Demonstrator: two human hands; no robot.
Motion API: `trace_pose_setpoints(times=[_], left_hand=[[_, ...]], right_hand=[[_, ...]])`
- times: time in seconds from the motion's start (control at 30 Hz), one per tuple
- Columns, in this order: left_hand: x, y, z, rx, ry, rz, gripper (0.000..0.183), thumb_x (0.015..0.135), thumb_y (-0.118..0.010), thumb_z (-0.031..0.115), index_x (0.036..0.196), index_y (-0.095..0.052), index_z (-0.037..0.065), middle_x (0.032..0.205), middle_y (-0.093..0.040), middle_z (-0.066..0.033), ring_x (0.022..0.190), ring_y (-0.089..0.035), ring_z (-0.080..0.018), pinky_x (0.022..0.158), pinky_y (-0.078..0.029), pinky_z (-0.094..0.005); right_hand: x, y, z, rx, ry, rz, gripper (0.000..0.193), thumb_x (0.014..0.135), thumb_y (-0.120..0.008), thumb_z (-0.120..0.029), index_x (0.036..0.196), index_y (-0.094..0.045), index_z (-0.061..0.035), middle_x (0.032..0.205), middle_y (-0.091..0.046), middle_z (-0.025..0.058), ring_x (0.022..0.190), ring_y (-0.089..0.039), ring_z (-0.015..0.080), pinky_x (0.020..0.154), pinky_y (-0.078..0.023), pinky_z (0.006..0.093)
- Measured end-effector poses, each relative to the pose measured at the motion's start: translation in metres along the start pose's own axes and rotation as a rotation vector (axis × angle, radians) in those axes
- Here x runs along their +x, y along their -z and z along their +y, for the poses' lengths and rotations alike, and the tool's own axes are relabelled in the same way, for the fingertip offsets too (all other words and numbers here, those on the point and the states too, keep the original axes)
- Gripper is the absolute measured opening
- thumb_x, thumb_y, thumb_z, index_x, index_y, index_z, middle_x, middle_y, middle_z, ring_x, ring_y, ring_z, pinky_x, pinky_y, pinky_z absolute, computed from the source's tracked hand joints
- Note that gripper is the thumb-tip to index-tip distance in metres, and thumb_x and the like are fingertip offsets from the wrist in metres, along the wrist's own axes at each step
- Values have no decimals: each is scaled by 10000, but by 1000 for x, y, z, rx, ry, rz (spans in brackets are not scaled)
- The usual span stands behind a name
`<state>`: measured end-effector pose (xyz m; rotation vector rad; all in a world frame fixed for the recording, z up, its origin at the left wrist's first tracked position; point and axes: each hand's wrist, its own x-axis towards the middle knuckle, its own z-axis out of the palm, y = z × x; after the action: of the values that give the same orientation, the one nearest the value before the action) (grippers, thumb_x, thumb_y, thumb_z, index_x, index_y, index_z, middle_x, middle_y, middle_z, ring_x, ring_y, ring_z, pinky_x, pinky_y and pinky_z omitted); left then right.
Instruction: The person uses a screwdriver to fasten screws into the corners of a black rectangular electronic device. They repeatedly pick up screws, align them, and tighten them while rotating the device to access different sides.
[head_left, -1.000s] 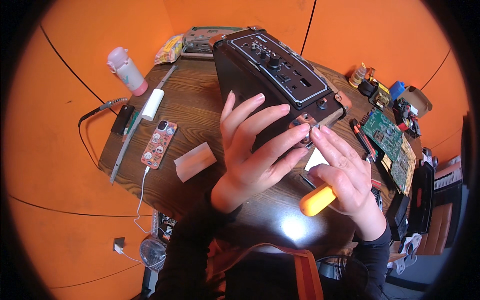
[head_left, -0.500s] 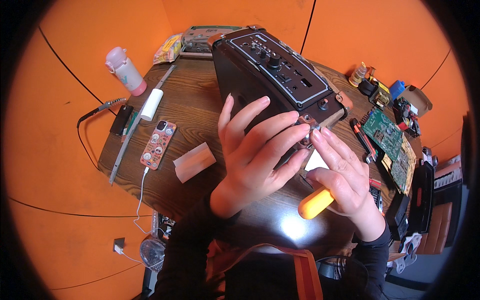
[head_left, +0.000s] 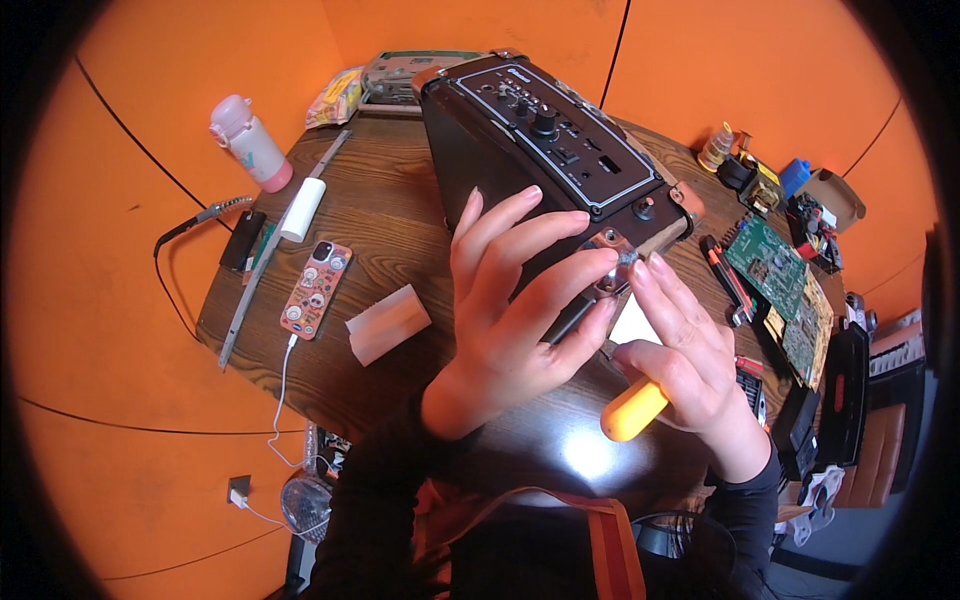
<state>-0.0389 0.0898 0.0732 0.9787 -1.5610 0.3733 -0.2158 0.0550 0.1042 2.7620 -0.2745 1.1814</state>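
A black speaker box [head_left: 480,160] with a knobbed control panel stands tilted across the table. At its near corner sits a brown corner protector [head_left: 606,240] with a shiny metallic part. My left hand [head_left: 520,300] has its thumb and index finger pinched at this corner protector, while its other fingers spread over the box. My right hand [head_left: 690,350] is closed around a yellow-handled tool [head_left: 635,408], its handle end pointing toward me. The tool's working end is hidden behind my hand. The fingertips of my right hand reach up to the same corner, close beside my left fingertips.
To the left are a phone [head_left: 316,290] on a white cable, a paper piece [head_left: 388,325], a metal strip [head_left: 250,285], a white cylinder [head_left: 303,210], a bottle [head_left: 252,145] and a soldering iron [head_left: 215,210]. Green circuit boards [head_left: 765,260] and orange-handled pliers [head_left: 728,280] lie right.
My left middle finger has lifted off the corner and shifted back, showing more of the corner protector. The right hand and the yellow handle have moved very slightly.
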Motion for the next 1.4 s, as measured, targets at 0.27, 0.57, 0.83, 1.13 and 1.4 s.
trace_pose_setpoints(times=[0.27,0.57,0.83,1.13,1.4], left_hand=[[6,-1,-2,-22,-19,-36,328,620,-696,108,937,-617,82,1066,-569,-122,1099,-473,-340,962,-350,-461],[7,-2,-3,-126,53,-20,591,604,-713,122,1156,-505,87,1115,-548,-86,1131,-457,-326,1002,-254,-502],[5,3,-5,-76,17,-69,492,604,-731,163,1067,-569,126,1143,-549,-78,1136,-457,-321,1006,-249,-512],[3,3,-5,-75,16,11,485,586,-744,155,1042,-586,108,1135,-556,-78,1114,-478,-322,999,-267,-513],[3,6,-8,-10,-65,-8,500,603,-734,170,1039,-536,28,1112,-565,-161,1092,-489,-354,974,-324,-494]], right_hand=[[1,-1,-3,-22,-29,-26,98,694,-656,-91,719,-570,-54,1156,-562,255,1105,-554,353,611,-556,274],[1,1,-4,-12,-44,-20,98,689,-664,-100,716,-579,-60,1177,-550,256,1131,-534,357,619,-553,267],[1,0,-3,-24,-29,-36,82,687,-646,-99,714,-579,-59,1180,-550,252,1133,-532,358,619,-553,272],[0,1,-5,-49,-55,-18,88,693,-652,-91,710,-572,-57,1176,-555,247,1131,-537,352,597,-547,260],[-1,0,-4,-36,-16,-16,78,710,-640,-76,711,-566,-51,1154,-574,232,1113,-552,342,573,-547,256]])
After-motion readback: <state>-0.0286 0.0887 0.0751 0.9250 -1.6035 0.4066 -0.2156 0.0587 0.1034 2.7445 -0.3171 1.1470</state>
